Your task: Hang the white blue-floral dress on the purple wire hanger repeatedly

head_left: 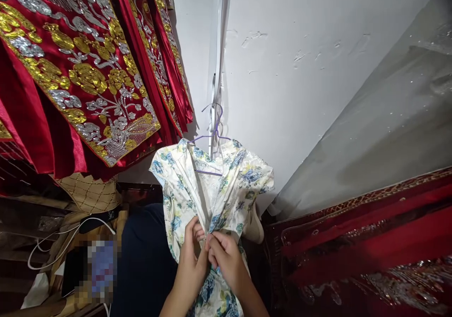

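A white blouse with blue, green and yellow flowers hangs on a purple wire hanger in front of me. Its front is open at the neck down to my fingers. My left hand pinches one front edge at mid-length. Right beside it, my right hand has thumb and fingers closed on the other edge, and the two hands touch. Whatever lies between the fingertips, such as a button, is too small to make out. The lower part of the blouse falls behind my wrists.
Red cloths with gold and silver sequins hang at the upper left. A white wall stands behind. Red fabric under clear plastic lies at the right. A white cable crosses the cluttered wooden surface at the lower left. My dark-clothed knee is beside the blouse.
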Tool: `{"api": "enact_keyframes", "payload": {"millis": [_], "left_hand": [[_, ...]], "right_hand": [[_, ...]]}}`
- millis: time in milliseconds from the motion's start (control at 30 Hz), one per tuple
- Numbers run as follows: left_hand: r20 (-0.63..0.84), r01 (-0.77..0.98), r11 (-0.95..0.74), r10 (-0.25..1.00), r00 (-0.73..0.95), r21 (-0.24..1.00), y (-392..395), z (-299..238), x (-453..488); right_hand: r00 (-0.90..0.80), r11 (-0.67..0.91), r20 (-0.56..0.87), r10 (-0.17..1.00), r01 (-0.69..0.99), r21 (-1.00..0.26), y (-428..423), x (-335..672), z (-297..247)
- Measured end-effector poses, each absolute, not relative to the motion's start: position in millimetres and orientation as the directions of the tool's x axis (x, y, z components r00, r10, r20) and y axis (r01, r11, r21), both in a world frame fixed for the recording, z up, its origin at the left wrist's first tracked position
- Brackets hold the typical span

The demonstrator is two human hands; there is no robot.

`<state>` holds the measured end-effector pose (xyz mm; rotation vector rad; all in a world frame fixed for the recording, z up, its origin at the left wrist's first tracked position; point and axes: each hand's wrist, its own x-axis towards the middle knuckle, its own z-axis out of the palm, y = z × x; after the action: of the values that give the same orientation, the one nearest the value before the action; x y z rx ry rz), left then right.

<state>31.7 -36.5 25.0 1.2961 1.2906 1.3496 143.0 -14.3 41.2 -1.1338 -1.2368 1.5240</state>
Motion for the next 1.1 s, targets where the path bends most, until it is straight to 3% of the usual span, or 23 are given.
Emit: {"api": "enact_keyframes", "payload": {"millis": [233, 400, 500, 600, 733, 867, 933, 1033, 1100], "left_hand": [[0.164, 0.102, -0.151, 0.976, -0.142, 0.983, -33.1, 28.1, 35.4], [0.179, 0.126, -0.164, 0.977, -0.117, 0.978, -35.8, 8.5, 40.1], [0.174, 0.183, -0.172, 0.985, 0.004, 0.968, -29.2, -4.7, 40.5], [0.175, 0.214, -0.194, 0.979, 0.103, 0.958, -17.8, -1.5, 35.8], [0.270, 0.185, -0.289, 0.955, 0.120, 0.939, 2.6, 42.4, 20.8], [0.579, 0.226, -0.554, 0.813, -0.061, 0.801, 29.1, 116.3, 5.5], [0.701, 0.327, -0.666, 0.713, 0.014, 0.671, 41.8, 150.6, 4.4], [0.772, 0.401, -0.760, 0.612, 0.174, 0.511, 54.6, 187.7, 10.6], [0.804, 0.444, -0.774, 0.569, 0.173, 0.452, 58.8, 204.2, 12.5]], "right_hand": [[-0.211, -0.138, -0.113, 0.971, -0.108, -0.985, -3.5, 144.7, 63.8], [-0.037, 0.028, 0.032, 0.999, -0.123, -0.992, 51.2, 154.6, 143.6], [0.057, 0.111, 0.097, 0.994, -0.326, -0.939, 88.6, 162.1, 196.6], [0.004, 0.189, 0.195, 0.981, -0.254, -0.948, 97.4, 162.3, 220.0], [-0.028, 0.237, 0.237, 0.971, -0.023, -0.971, 68.4, 155.8, 200.3], [-0.008, 0.246, 0.246, 0.969, 0.042, -0.968, 40.4, 154.7, 178.4], [-0.005, 0.262, 0.262, 0.965, 0.041, -0.964, 36.3, 156.1, 180.9], [-0.030, 0.300, 0.299, 0.954, 0.101, -0.948, 44.1, 158.9, 192.3], [-0.022, 0.297, 0.297, 0.955, 0.147, -0.944, 55.3, 160.6, 194.3]]}}
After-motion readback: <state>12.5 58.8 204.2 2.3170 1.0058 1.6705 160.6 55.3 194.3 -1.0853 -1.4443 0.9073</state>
